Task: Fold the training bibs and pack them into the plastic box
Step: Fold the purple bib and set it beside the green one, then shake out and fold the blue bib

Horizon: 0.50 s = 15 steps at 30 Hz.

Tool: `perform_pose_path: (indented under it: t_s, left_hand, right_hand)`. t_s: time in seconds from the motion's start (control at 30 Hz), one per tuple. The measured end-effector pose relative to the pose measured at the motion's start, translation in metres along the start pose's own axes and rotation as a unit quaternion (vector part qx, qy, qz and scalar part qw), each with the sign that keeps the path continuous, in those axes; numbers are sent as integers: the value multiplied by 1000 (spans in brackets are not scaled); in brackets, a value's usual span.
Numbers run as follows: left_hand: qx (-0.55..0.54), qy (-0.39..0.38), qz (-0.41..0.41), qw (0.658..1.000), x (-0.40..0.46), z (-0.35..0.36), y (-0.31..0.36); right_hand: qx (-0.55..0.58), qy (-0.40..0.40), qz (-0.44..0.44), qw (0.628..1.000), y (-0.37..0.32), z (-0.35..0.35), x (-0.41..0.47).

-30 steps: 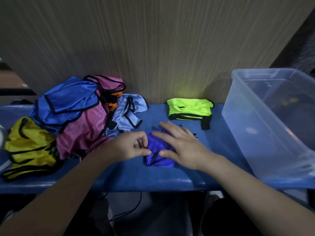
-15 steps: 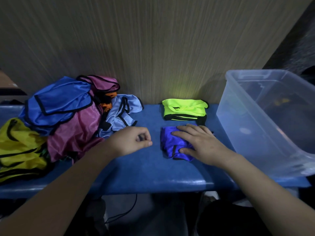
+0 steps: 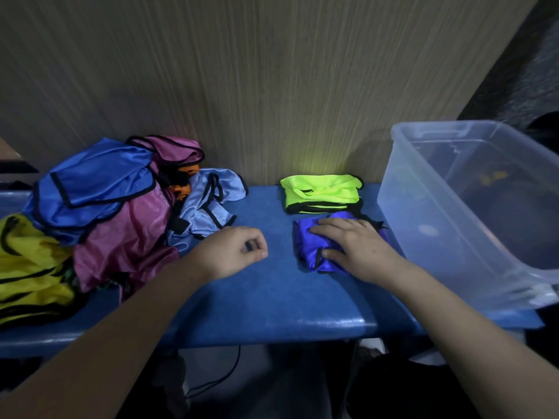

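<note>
Purple bib [image 3: 307,241] slid right, now by box [image 3: 447,213]; R hand [image 3: 354,247] flat on it, L hand [image 3: 234,252] curled, empty.

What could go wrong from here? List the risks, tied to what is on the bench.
1. The folded purple satin bib lies under the right hand; slippery fabric may unfold when lifted.
2. The clear plastic box overhangs the blue bench's front edge and could tip.
</note>
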<state>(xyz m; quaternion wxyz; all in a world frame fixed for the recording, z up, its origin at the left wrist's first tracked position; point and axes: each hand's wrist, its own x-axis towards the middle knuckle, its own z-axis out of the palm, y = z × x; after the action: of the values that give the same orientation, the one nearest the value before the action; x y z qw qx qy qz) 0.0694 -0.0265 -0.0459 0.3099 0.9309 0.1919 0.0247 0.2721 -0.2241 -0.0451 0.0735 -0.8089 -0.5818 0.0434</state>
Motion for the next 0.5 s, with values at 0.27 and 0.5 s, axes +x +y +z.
perform_pose_path:
  t_s: [0.27,0.5]
  left_hand:
    - [8,1,4,1000,-5,-3,-4]
    - [18,57,-4,998,-21,-16,-10]
  right_hand:
    - [-15,14,-1,1000,-9,7,14]
    - [46,57,-23,997,-31,-8,23]
